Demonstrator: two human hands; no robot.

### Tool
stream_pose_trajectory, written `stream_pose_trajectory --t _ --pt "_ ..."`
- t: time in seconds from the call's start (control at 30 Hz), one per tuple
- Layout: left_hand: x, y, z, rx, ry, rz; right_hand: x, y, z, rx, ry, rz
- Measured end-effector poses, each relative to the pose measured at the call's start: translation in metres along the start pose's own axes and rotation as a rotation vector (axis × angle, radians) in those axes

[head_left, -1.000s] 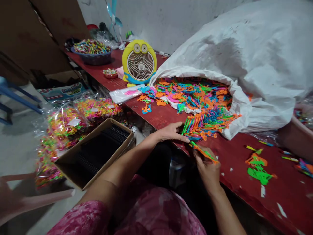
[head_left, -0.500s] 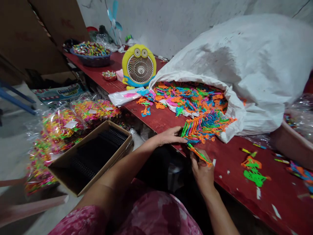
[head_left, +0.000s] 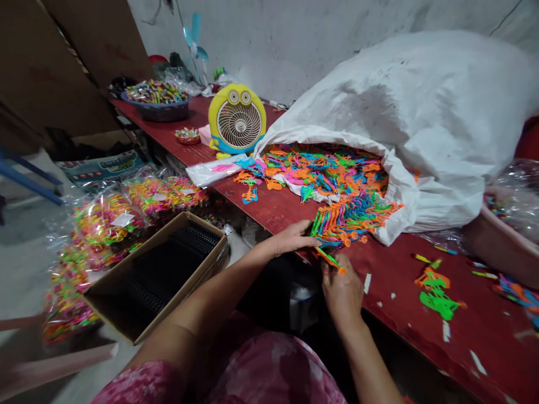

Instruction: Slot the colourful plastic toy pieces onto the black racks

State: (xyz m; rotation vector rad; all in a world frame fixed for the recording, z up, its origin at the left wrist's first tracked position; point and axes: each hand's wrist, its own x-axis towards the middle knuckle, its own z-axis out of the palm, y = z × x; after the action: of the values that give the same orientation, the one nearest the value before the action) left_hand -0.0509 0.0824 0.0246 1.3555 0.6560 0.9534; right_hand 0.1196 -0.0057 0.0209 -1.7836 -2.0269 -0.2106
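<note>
A row of small plastic toy pieces (head_left: 349, 216) in green, orange, blue and purple lies stacked on the table before the sack opening. My left hand (head_left: 295, 238) is at the row's left end, fingers stretched out, with the fingertips and thumb touching the nearest pieces. Just below it, my right hand (head_left: 344, 289) grips a few long green and orange plastic pieces (head_left: 330, 259) between thumb and fingers. A round orange end shows above the right hand. Part of its fingers is hidden. Behind the row, the big white sack (head_left: 429, 112) spills loose pieces (head_left: 324, 168) of the same kind.
A yellow fan (head_left: 238, 119) stands on the red table (head_left: 425, 348), with a basin (head_left: 162, 109) of small parts farther left. Loose green pieces (head_left: 438, 303) lie to the right. On the left are a cardboard box (head_left: 206, 266) with black contents and filled clear bags (head_left: 105, 219).
My right hand has shifted slightly left with the green and orange pieces, which now show less length above it. My left hand stays at the row's end. The view has moved slightly.
</note>
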Motion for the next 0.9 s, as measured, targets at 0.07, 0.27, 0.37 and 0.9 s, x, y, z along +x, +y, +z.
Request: stream_pose_trajectory --t 0.07,0.27,0.37,0.9 --pt "-0.001 -0.001 0.002 0.037 0.014 0.032 -0.002 -0.008 -0.001 -0.050 0.009 0.048" --pt "-0.027 0.008 0.021 0.239 0.341 0.376 0.001 -0.016 -0.011 -0.077 -0.063 0.133" --pt "-0.043 0.020 0.037 0.628 0.500 0.617 0.006 -0.018 -0.015 -0.042 -0.140 0.169" --pt "-0.030 0.059 0.030 1.228 0.247 0.521 0.028 0.056 -0.002 0.590 -0.057 0.308"
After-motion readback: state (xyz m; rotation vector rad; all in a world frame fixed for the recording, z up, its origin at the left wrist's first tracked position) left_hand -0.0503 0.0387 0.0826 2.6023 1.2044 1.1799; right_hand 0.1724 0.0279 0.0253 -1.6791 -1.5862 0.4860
